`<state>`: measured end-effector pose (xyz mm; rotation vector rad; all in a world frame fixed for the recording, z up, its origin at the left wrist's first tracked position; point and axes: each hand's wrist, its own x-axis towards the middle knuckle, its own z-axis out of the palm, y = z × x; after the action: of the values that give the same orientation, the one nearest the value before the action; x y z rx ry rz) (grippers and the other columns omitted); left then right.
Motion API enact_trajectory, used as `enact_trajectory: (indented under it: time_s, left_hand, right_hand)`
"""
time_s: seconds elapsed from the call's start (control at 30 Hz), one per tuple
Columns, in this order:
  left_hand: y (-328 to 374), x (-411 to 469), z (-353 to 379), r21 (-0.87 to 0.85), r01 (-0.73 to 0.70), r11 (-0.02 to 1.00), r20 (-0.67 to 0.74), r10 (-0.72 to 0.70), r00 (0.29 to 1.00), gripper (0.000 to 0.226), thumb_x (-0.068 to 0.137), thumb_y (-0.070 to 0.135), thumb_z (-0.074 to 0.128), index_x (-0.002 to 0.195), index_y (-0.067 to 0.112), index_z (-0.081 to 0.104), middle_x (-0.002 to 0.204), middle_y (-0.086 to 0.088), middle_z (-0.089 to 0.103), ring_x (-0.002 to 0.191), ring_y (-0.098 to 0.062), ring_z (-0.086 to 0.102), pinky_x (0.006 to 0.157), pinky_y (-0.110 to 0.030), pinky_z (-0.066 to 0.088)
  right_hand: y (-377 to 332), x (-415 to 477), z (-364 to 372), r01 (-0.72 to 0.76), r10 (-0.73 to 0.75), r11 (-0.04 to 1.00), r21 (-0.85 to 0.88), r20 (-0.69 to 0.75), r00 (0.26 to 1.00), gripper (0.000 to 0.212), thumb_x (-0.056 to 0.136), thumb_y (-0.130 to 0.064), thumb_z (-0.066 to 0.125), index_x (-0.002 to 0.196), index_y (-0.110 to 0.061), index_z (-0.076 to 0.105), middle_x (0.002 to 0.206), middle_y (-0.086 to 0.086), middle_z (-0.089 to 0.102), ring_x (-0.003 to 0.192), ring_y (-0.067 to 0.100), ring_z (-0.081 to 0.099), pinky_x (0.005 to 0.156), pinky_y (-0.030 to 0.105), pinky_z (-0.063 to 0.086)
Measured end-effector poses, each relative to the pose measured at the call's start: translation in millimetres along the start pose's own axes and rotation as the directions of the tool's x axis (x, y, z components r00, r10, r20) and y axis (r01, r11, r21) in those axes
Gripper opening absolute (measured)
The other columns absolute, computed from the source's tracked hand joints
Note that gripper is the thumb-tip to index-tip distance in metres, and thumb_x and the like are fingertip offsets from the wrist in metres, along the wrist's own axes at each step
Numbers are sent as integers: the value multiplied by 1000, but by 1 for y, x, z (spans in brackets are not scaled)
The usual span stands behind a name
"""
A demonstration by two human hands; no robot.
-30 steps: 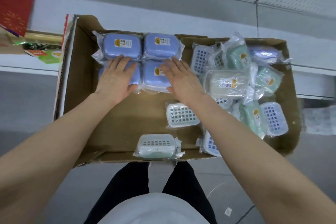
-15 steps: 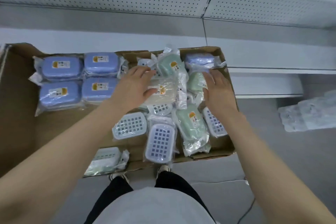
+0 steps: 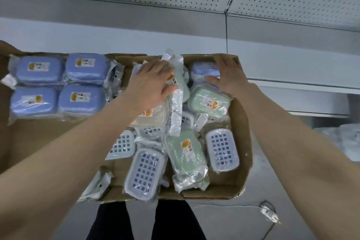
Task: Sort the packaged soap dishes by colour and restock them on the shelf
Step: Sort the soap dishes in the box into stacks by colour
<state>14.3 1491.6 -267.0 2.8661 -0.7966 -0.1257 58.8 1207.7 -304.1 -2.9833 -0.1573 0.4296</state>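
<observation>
A cardboard box (image 3: 242,142) holds packaged soap dishes. Four blue ones (image 3: 58,85) lie in a tidy two-by-two block at its left. The right half is a mixed pile: green dishes (image 3: 208,101) (image 3: 185,152), a beige one (image 3: 153,118), a blue one (image 3: 203,69) at the far corner, and several lying grid side up (image 3: 144,173) (image 3: 222,148). My left hand (image 3: 152,84) lies flat on the pile, its thumb against an upended green package (image 3: 178,85). My right hand (image 3: 228,80) rests at the far right corner, thumb touching the blue dish.
White shelves (image 3: 292,64) with a perforated back panel run behind the box. A cable with a plug (image 3: 269,213) lies on the grey floor at the right. Clear plastic packs (image 3: 341,138) sit at the right edge. My legs stand under the box's near edge.
Both hands left the blue block and moved right to the mixed pile. Since half a second ago they have reached farther back, the right hand up to the far corner.
</observation>
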Motion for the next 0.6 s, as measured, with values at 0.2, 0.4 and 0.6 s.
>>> enact_trajectory:
  time_s: [0.2,0.4,0.6]
  left_hand:
    - [1,-5,8,-50,60,997,67,-57,996,69,94,59,23,141,14,44,151,-14,37,135,-35,40,110,-52,35]
    - [14,-7,-5,45,-8,999,-21,9,1000,50,92,41,55,133,11,53,142,-16,47,133,-40,39,110,-54,33]
    - [87,-31,5,-39,-306,951,-108,300,948,41,86,29,66,123,10,63,133,-12,55,129,-35,44,106,-47,41]
  right_hand:
    - [4,7,10,-84,79,996,17,191,978,93,75,-75,58,141,-13,39,141,13,47,127,36,44,107,43,34]
    - [-2,-42,-1,-239,248,959,150,-51,967,107,50,-93,48,120,-12,50,119,10,54,110,32,49,94,38,35]
    - [6,-132,-15,-350,448,761,547,-51,893,97,51,-74,76,122,-13,46,115,3,52,106,23,52,91,36,46]
